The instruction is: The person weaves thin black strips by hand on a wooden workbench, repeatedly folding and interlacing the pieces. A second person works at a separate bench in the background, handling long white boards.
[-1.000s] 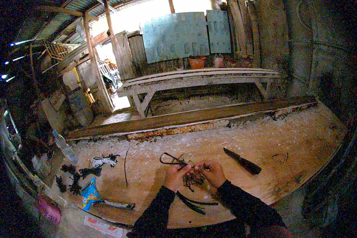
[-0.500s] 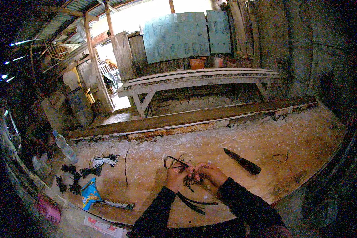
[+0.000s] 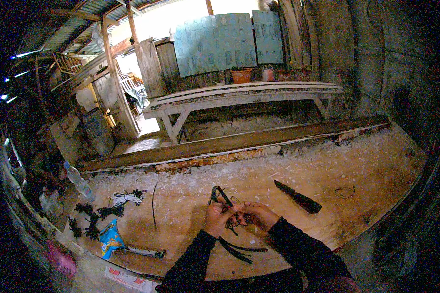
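Bare worktop (image 3: 376, 166) right of the knife (image 3: 298, 197); leftward, black bundles (image 3: 90, 217) and a blue packet (image 3: 111, 238).

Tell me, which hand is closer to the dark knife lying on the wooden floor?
The right hand. The knife lies just off to that hand's right, apart from it. The left hand is on the far side, with the right hand between it and the knife.
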The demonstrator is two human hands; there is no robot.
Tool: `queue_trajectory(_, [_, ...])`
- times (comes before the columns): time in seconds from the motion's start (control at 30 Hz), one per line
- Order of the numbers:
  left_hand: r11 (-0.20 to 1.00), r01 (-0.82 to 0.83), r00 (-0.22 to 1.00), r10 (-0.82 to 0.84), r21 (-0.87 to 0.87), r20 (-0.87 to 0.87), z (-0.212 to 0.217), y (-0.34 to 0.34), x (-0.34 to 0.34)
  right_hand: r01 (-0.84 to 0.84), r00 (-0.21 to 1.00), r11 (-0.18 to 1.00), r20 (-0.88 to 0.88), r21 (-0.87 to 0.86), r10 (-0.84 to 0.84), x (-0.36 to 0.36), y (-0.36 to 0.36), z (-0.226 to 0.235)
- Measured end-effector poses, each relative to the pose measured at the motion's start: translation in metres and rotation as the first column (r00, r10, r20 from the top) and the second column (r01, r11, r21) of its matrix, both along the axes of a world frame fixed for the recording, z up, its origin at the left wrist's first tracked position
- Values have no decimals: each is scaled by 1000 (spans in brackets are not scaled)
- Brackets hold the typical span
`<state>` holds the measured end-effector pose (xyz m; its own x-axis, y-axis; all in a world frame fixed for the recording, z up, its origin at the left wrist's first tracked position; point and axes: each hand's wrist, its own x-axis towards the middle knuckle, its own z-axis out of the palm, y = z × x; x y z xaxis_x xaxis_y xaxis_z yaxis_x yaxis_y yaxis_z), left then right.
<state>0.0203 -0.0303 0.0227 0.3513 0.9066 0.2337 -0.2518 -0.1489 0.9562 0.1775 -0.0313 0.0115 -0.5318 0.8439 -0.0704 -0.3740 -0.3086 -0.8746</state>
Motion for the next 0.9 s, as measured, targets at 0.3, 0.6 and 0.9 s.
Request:
queue_trajectory(0.3, [996, -84, 996, 83, -43, -29, -7, 1, 0, 288, 958, 951, 23, -109, -287, -6, -4, -3])
queue_trajectory(0.6, [991, -126, 992, 127, -37, 20, -10, 7, 4, 383, 867, 822, 142, 421, -477, -9, -2, -6])
queue_trajectory(0.9, [980, -60, 995, 73, -188, 62, -5, 2, 5, 401, 686, 547, 154, 735, -711, -15, -11, 6])
